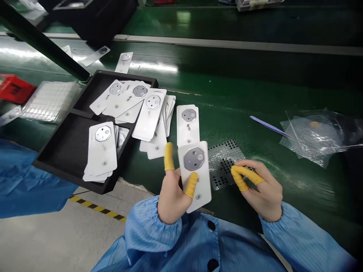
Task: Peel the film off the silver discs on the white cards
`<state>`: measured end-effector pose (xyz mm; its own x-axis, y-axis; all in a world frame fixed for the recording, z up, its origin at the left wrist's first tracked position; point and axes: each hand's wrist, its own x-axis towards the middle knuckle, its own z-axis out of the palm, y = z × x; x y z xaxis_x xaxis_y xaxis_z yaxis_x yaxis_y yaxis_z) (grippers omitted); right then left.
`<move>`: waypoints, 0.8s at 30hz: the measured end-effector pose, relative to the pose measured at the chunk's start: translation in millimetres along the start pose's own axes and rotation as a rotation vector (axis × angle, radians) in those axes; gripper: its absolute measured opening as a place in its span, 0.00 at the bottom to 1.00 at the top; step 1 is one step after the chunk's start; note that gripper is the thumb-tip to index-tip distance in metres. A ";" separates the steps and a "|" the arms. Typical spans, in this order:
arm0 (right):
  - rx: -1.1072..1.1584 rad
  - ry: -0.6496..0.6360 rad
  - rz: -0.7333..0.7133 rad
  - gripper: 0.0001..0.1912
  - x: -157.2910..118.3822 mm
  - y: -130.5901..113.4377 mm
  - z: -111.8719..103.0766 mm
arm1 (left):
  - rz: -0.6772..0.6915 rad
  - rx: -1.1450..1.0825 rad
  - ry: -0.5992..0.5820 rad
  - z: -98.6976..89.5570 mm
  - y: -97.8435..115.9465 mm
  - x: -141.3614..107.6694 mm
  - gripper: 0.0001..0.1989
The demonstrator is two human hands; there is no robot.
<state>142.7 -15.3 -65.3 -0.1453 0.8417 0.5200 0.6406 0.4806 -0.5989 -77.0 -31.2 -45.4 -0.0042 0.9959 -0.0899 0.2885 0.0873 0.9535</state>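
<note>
My left hand (177,192), with yellow finger cots on thumb and index finger, grips a white rectangular panel (202,179). A grey octagonal plate with small holes sits at the panel's upper end, and dark markings run below it. My right hand (259,185) is pinched, its yellow-covered thumb and finger together at the edge of a clear sheet (214,164) bearing rows of small black dots. Whatever those fingertips hold, if anything, is too small to make out. Just beyond the held panel, more white panels (184,128) lie stacked on the green bench.
A black divided tray (59,151) with several white panels (102,145) stands at left; other panels (149,117) overlap its right edge. Purple tweezers (266,125) and clear plastic bags (312,132) lie at right. Another person's blue sleeve (25,181) reaches in from the left.
</note>
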 end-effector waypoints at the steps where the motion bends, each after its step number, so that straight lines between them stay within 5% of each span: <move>1: 0.004 0.013 -0.017 0.13 6.5 -8.7 -1.7 | -0.018 -0.024 -0.034 4.7 5.0 -1.1 0.31; 8: 0.046 -0.082 -0.061 0.17 22.2 -35.7 -7.7 | 0.086 0.067 -0.129 31.7 31.7 -4.7 0.10; 20: -0.079 -0.346 -0.256 0.27 15.4 -31.3 -16.3 | 0.179 0.267 -0.046 35.9 31.8 -4.2 0.07; 24: -0.039 -0.345 -0.243 0.31 11.8 -32.6 -15.6 | 0.264 0.269 -0.015 36.6 31.9 -3.5 0.04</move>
<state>131.8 -24.8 -30.1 -0.5354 0.7412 0.4050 0.5834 0.6712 -0.4572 -32.6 -32.7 -25.2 0.1178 0.9827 0.1428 0.5190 -0.1836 0.8348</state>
